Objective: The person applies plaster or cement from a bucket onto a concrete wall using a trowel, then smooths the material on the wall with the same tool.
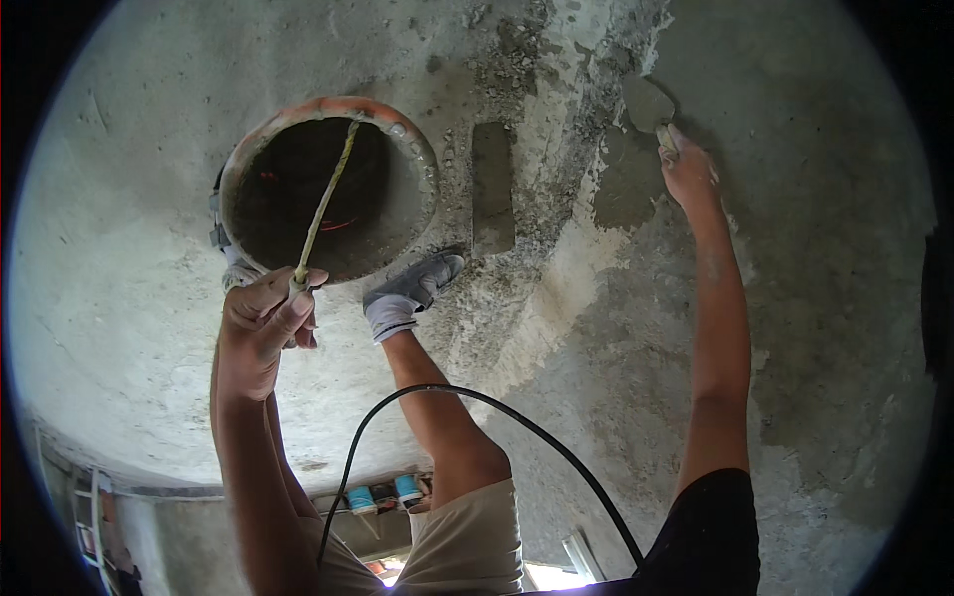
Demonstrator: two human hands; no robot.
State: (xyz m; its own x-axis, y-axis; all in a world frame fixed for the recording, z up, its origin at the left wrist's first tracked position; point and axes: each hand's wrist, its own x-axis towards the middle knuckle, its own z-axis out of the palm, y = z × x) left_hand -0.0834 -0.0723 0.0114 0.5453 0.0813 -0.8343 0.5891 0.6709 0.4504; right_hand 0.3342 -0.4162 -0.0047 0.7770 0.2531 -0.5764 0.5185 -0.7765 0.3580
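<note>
My left hand (273, 323) is closed on a thin yellowish, rope-like handle (328, 189) that runs across a round bucket (326, 105) with an orange-stained rim and dark interior. My right hand (688, 164), at upper right, grips a trowel (648, 102) by its handle, its rounded blade lying over a damp grey patch (626, 179) of cement on the rough floor (815, 248). A narrow dark rectangular patch (492, 184) lies between bucket and trowel.
My shoe (417, 278) is beside the bucket's lower right. A black cable (537, 427) loops across my legs. Several blue-labelled containers (383, 497) line the lower edge near a wall (179, 536), with a ladder-like frame (89, 517) at lower left.
</note>
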